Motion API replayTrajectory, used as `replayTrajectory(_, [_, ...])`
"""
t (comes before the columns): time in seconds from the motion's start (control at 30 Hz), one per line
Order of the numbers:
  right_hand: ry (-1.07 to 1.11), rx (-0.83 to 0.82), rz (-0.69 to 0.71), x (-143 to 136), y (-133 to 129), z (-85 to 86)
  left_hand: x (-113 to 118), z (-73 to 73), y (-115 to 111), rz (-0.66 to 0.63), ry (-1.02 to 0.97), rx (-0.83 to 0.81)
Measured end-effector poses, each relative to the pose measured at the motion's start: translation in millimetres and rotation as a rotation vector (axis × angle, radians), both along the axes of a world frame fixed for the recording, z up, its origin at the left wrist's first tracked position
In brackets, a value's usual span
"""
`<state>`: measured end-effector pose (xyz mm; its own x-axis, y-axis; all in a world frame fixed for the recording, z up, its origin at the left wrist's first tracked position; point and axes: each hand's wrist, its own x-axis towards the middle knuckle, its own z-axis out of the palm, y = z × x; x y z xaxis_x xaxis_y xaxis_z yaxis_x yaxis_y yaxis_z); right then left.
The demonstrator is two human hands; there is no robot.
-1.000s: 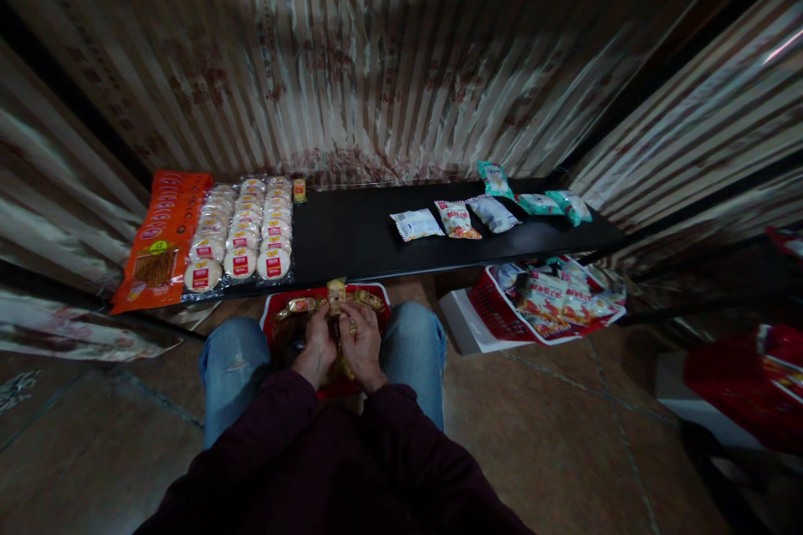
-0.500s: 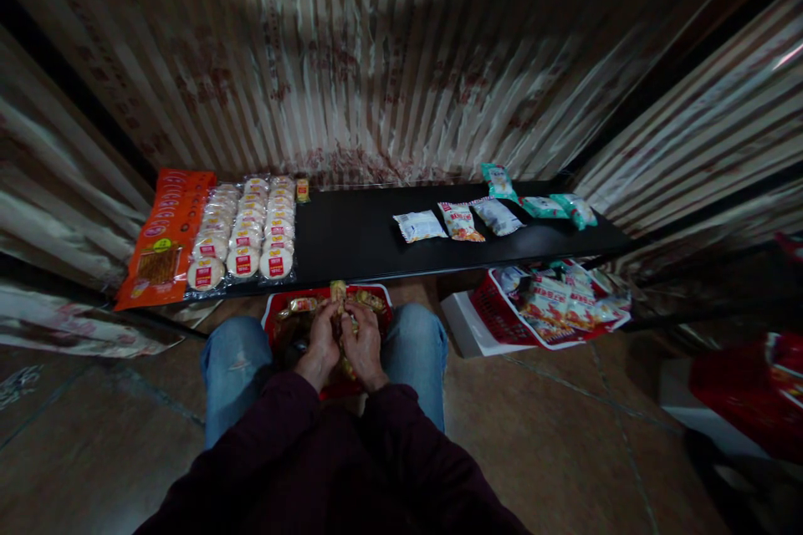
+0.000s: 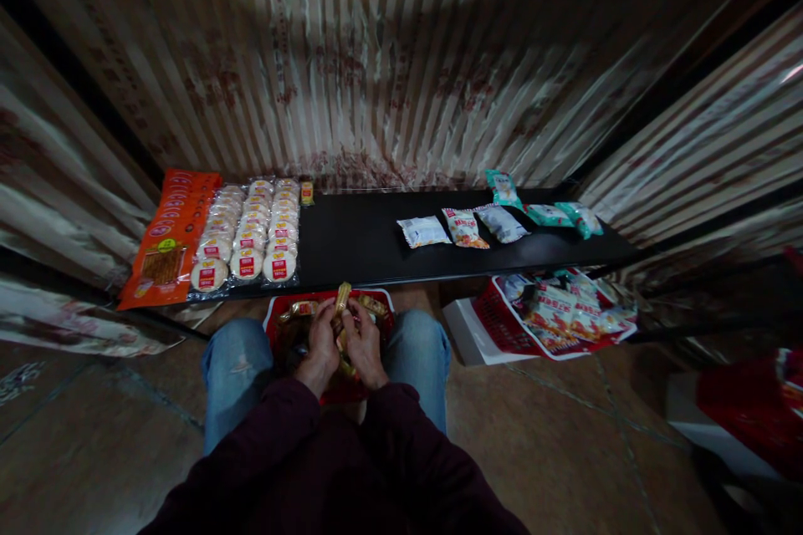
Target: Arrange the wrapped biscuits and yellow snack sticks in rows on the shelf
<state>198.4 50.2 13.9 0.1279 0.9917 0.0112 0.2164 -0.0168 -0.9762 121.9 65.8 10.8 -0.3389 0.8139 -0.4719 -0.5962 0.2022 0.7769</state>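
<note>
Between the knees, over the red basket [image 3: 344, 392], the left hand [image 3: 322, 344] and the right hand [image 3: 365, 343] are gripping a gold-wrapped snack [image 3: 342, 298] between their fingers. Half a second ago it was standing nearly upright; now it is leaning to the right and showing a narrower side. On the black shelf [image 3: 351, 238], the goods are keeping their earlier arrangement. Red labels with pale characters are marking the round crackers [image 3: 248, 234], the lettering being too small to read. The orange bag [image 3: 164, 238] is carrying a line of pale characters and a yellow-green oval, also unreadable. Farther right, a white packet [image 3: 465, 228] is displaying red characters, too blurred to make out.
</note>
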Motion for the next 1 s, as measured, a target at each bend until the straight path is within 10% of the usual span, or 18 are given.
replayTrajectory(1.0, [-0.138, 0.019, -0.073, -7, 52, -0.9, -13, 15.1, 21, -0.077, 0.473, 0.142])
